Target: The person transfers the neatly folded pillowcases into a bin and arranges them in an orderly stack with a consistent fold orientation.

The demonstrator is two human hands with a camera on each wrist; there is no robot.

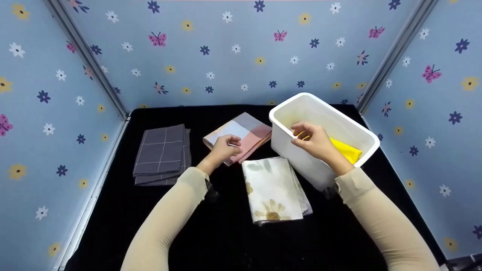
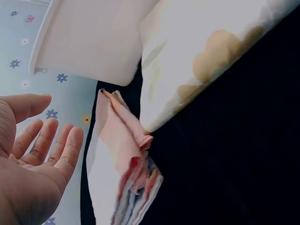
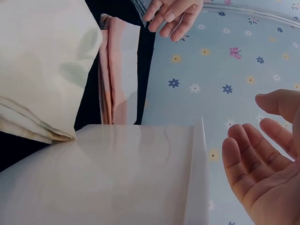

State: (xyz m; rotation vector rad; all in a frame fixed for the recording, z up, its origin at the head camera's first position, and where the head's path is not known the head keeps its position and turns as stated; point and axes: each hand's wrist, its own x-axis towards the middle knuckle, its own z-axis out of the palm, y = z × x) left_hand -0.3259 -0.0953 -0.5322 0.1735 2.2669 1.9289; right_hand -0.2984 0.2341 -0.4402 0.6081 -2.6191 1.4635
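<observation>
My left hand point(image 1: 226, 148) hovers over a folded pink, grey and white cloth point(image 1: 249, 130), its fingers loosely bent and nothing in them. The left wrist view shows that palm bare, beside the same cloth point(image 2: 117, 150). Over the near rim of a white plastic bin point(image 1: 290, 158) is my right hand point(image 1: 313, 140), also holding nothing, with relaxed fingers in the right wrist view. A yellow cloth point(image 1: 346, 150) lies inside the bin, partly hidden by the right hand and forearm. In front of the bin lies a folded white cloth with a flower print point(image 1: 273, 188).
A folded dark grey cloth with thin white lines point(image 1: 160, 150) lies at the left on the black table covering point(image 1: 222, 233). Flower-patterned blue panels point(image 1: 233, 49) enclose the back and both sides. The bin stands at an angle at the back right.
</observation>
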